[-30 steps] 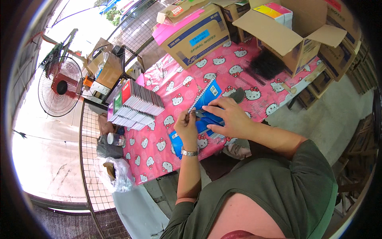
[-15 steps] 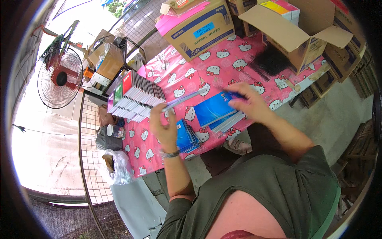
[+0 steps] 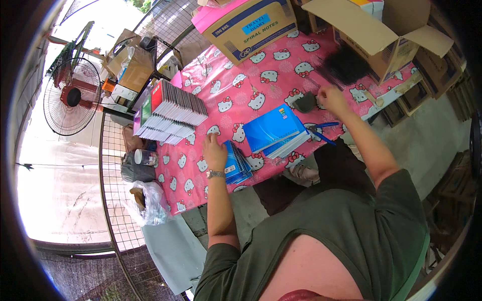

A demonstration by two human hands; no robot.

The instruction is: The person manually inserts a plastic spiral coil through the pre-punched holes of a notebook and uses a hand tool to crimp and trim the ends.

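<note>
My left hand (image 3: 215, 153) rests with its fingers extended at the left edge of a small stack of blue spiral notebooks (image 3: 237, 169). To the right of that lies another pile of blue notebooks (image 3: 272, 129), its covers facing up. Blue-handled pliers (image 3: 324, 132) lie at this pile's right edge, touched by neither hand. Farther back, my right hand (image 3: 333, 101) has its fingers bent together beside a dark grey-green, half-round thing (image 3: 305, 103). Whatever its fingertips hold, if anything, is too small to tell. Just beyond it is a heap of black spiral binding coils (image 3: 345, 66).
Tall stacks of spiral notebooks (image 3: 173, 113) stand on the pink patterned tablecloth (image 3: 221, 118) at left. A closed carton (image 3: 248, 32) and an open carton (image 3: 374, 37) are at the back. A fan (image 3: 73, 97), a plastic jar (image 3: 145, 157) and a plastic bag (image 3: 149, 203) are beyond the left edge.
The notebook in my left hand has gone down to the small stack, and that hand is lower. My right hand has let go of the pliers and moved toward the black coils.
</note>
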